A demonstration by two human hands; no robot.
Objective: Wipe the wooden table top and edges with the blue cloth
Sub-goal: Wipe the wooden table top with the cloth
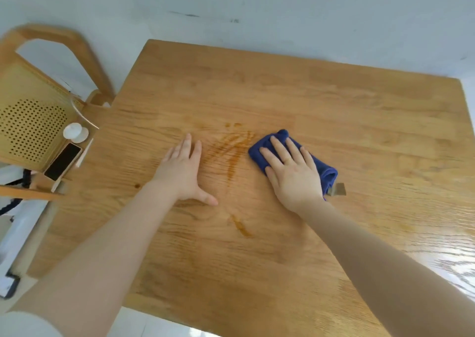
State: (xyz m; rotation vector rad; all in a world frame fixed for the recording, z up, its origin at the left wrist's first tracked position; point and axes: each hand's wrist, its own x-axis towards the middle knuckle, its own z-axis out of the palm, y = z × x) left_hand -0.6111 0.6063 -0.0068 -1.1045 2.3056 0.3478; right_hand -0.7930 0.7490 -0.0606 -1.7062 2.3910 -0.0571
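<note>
The wooden table top (321, 110) fills most of the view. A folded blue cloth (325, 172) lies on it right of centre, with a grey tag at its near end. My right hand (290, 172) presses flat on the cloth with straight, spread fingers. My left hand (183, 169) rests flat on the bare wood to the left, fingers straight, thumb out. Between the two hands runs a smeared brown-orange stain (231, 146), and a smaller streak (241, 227) lies nearer to me.
A wooden chair (33, 120) with a perforated seat stands at the table's left side. On it are a small white cup (74, 132) and a black phone (63, 161). A pale wall runs behind the table's far edge.
</note>
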